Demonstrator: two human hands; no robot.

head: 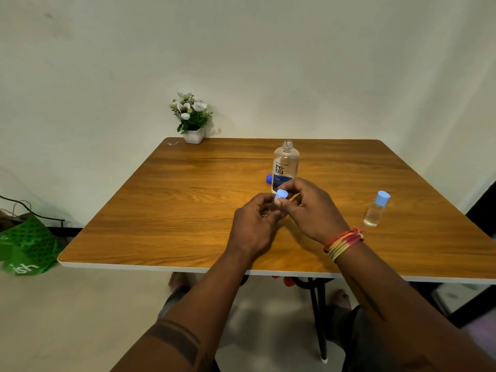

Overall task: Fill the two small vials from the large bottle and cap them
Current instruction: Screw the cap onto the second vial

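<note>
Second vial being capped near the table's middle.

The light-blue cap (281, 195) is pinched by the right hand (311, 208); the vial, apparently clasped in the left hand (255, 224), is hidden. Light, slippery plastic is best held by its body.

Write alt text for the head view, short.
Both hands meet over a wooden table: the left hand grips a small vial, mostly hidden, while the right hand pinches its light blue cap. Behind them stands the large bottle, uncapped, its blue cap beside it; a second vial, capped, stands to the right.
</note>
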